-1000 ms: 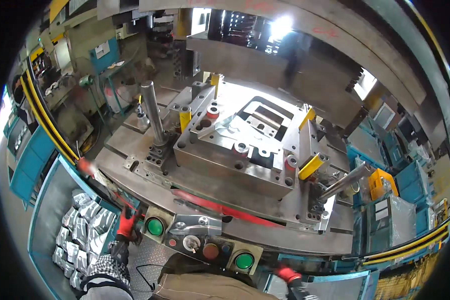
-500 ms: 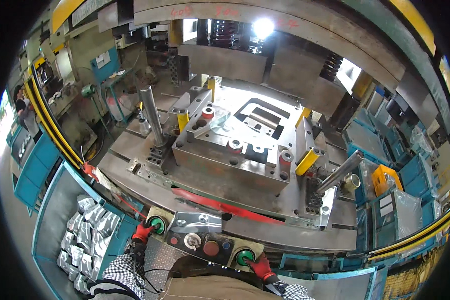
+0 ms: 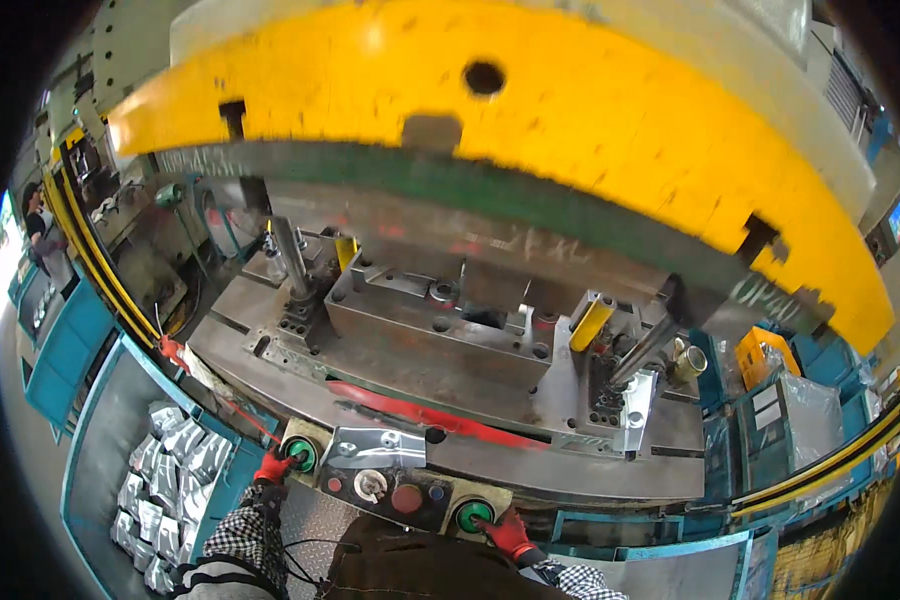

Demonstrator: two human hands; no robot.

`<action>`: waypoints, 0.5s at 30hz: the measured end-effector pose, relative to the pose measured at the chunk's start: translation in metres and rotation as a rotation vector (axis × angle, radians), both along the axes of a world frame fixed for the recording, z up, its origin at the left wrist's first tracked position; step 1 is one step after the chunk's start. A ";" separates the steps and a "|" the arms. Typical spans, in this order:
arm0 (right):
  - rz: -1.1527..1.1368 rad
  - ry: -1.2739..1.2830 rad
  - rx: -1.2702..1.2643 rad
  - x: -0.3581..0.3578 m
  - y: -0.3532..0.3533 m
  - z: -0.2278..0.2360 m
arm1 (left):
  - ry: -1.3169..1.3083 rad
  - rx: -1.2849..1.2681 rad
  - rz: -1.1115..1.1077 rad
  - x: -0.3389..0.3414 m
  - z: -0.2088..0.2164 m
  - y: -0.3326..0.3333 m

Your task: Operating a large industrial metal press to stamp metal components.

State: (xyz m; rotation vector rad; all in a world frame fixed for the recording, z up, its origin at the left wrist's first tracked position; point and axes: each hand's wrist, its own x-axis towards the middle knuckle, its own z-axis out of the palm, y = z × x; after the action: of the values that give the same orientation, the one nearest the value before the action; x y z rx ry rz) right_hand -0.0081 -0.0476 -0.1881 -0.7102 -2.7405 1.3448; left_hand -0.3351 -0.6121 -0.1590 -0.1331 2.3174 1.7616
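My left hand [image 3: 273, 466], in a red glove, rests with a finger on the left green push button [image 3: 300, 455] of the control panel [image 3: 358, 492]. My right hand [image 3: 510, 535], also red-gloved, reaches a finger onto the right green push button [image 3: 473, 516]. Neither hand holds anything. Between the buttons, a shiny formed sheet-metal part [image 3: 378, 447] lies along the panel's far edge. Beyond it, the press's upper die [image 3: 490, 240] hangs low over the lower die [image 3: 430, 345], hiding most of its top. The yellow press slide [image 3: 570, 80] fills the upper view.
At left, a blue bin [image 3: 80, 455] holds several stamped metal parts [image 3: 165, 495]. Guide posts [image 3: 290, 255] flank the die. Yellow-and-black rails [image 3: 100, 255] run along both sides. A person [image 3: 45, 235] stands far left. Blue crates and a yellow box [image 3: 765, 355] are at right.
The press slide and upper die have come down over the lower die, covering the bright flat sheet there. Both my hands stay on the green buttons; the view has shifted slightly.
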 end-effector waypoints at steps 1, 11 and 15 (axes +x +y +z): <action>-0.006 0.010 0.008 0.000 -0.001 0.001 | -0.056 -0.026 0.007 0.001 0.002 -0.002; -0.006 -0.062 0.003 -0.003 -0.013 0.043 | -0.107 -0.078 0.005 0.009 0.006 -0.014; 0.091 0.023 -0.075 0.002 -0.003 0.045 | 0.001 -0.124 -0.121 -0.001 0.006 -0.005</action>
State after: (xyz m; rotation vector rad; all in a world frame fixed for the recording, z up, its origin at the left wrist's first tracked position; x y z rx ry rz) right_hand -0.0064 -0.0505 -0.1430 -0.5761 -2.7491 1.4709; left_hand -0.3362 -0.6166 -0.1527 -0.0117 2.3818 1.5620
